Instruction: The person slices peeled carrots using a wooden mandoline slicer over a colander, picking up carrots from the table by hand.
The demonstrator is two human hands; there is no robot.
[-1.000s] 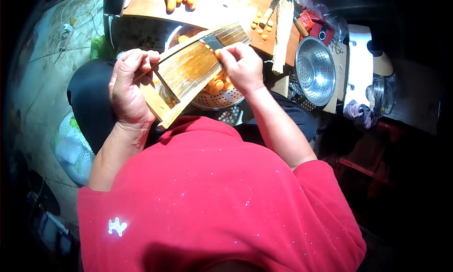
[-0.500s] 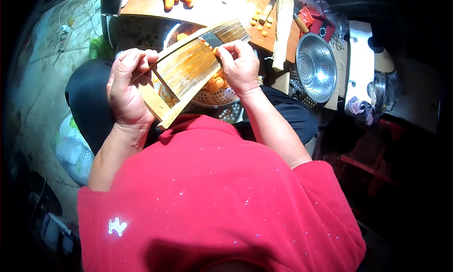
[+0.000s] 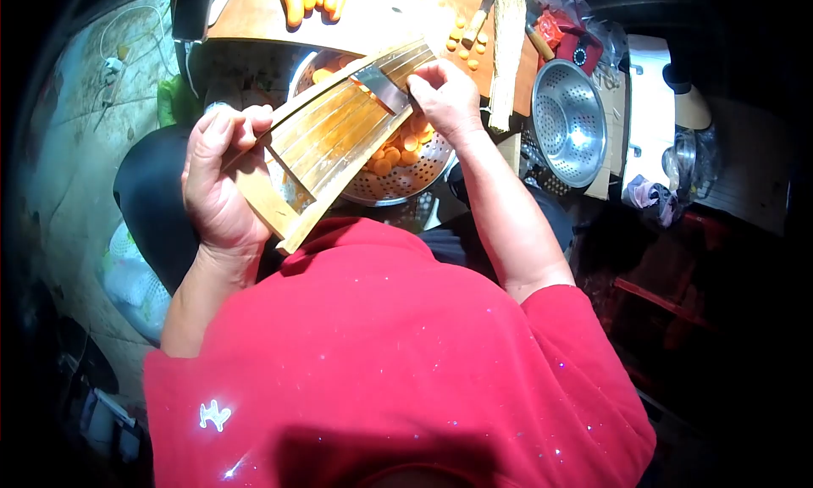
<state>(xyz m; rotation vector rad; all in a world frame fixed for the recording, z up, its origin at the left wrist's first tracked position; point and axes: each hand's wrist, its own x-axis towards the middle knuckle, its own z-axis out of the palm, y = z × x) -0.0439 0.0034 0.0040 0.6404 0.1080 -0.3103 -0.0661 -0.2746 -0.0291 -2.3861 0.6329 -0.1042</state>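
Observation:
A wooden slicer [image 3: 318, 136] with a metal blade [image 3: 383, 91] slants across my lap, its lower end toward my body. My left hand [image 3: 218, 179] is closed around its lower left side. At the far right edge, beside the blade, the fingers of my right hand [image 3: 449, 102] are pinched together; whatever they hold is hidden. Under the slicer, a metal colander [image 3: 398, 190] holds orange carrot slices [image 3: 391, 156], partly covered by the slicer.
Whole carrots [image 3: 293, 3] lie on a wooden board [image 3: 364, 18] ahead, with scattered carrot pieces [image 3: 461, 41] and a knife [image 3: 477, 22] to the right. A brush-like straw bundle [image 3: 508, 56] overhangs its edge. Another colander [image 3: 569, 124] stands at right, near plastic bags [image 3: 652, 198].
My right hand has moved slightly right, from over the blade to the slicer's edge. Orange bits at the blade no longer show. The slicer has shifted a little, uncovering more of the colander.

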